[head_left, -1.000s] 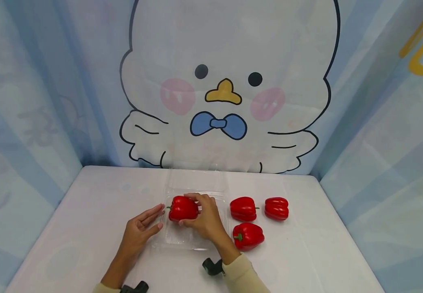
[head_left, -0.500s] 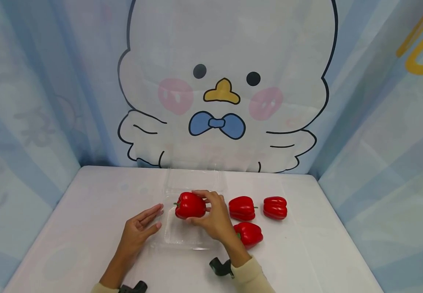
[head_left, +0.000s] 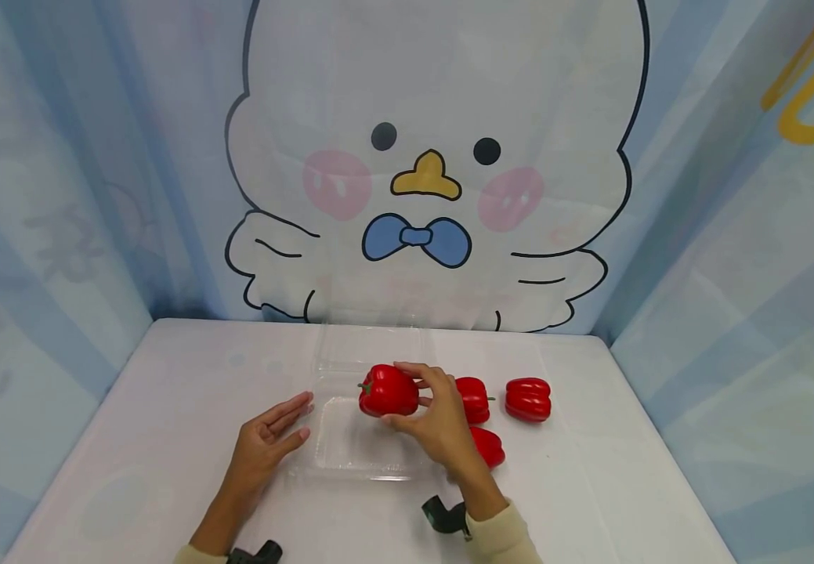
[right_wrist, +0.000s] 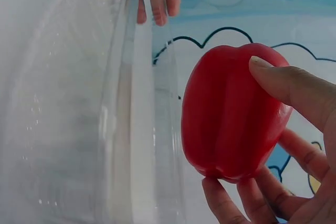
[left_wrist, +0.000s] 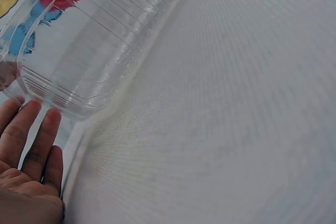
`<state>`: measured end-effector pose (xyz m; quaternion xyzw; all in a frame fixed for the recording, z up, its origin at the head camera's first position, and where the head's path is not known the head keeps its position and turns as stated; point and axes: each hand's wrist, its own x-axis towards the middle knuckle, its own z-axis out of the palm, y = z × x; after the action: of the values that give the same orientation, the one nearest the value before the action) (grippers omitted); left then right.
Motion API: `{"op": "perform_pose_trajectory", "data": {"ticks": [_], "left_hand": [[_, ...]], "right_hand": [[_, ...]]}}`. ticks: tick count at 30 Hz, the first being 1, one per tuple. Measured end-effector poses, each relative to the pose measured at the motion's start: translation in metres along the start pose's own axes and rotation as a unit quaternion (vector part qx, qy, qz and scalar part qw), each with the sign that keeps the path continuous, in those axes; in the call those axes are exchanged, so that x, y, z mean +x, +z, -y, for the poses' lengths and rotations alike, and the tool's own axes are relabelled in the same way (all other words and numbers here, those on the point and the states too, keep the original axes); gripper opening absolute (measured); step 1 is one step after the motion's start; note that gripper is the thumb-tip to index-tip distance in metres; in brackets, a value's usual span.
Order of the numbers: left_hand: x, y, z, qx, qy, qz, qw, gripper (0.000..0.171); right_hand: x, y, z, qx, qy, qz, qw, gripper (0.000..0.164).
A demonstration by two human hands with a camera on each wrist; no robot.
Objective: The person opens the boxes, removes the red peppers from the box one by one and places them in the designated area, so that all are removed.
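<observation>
My right hand (head_left: 436, 419) holds a red bell pepper (head_left: 388, 390) by its sides, thumb in front and fingers behind, its green stem pointing left. It hangs over a clear plastic clamshell box (head_left: 350, 464), whose lid (head_left: 371, 345) lies folded back. In the right wrist view the pepper (right_wrist: 231, 114) is apart from the box wall (right_wrist: 123, 129). My left hand (head_left: 265, 442) is beside the box's left edge, fingers straight. The left wrist view has its fingertips at the box's corner (left_wrist: 79, 98); contact is hard to tell.
Right of the box, two red bell peppers (head_left: 475, 401) (head_left: 489, 446) are partly hidden by my right hand and arm. A further bell pepper (head_left: 529, 399) lies farther right. The white table (head_left: 590, 486) ends at a printed curtain (head_left: 421, 290) behind. Wrist cameras (head_left: 445, 515) sit on both arms.
My right hand has carried the bell pepper rightward and slightly up from the box's left side, now covering more of the two nearest peppers. My left hand has stayed in place.
</observation>
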<state>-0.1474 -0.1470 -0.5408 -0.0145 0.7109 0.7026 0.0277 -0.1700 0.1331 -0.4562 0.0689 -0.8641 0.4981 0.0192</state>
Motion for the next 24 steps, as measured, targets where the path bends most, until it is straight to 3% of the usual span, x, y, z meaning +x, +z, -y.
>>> {"op": "perform_pose_trajectory", "data": {"ticks": [15,24], "left_hand": [[0.001,-0.003,0.005,-0.007,0.007,0.004,0.9999,0.057],[0.001,-0.001,0.004,-0.005,0.007,0.003,1.0,0.057]], "right_hand": [[-0.008,-0.027,-0.005,0.009,0.021,-0.025,0.999,0.079],[-0.011,-0.039,-0.005,-0.014,0.039,-0.038,0.998,0.081]]}}
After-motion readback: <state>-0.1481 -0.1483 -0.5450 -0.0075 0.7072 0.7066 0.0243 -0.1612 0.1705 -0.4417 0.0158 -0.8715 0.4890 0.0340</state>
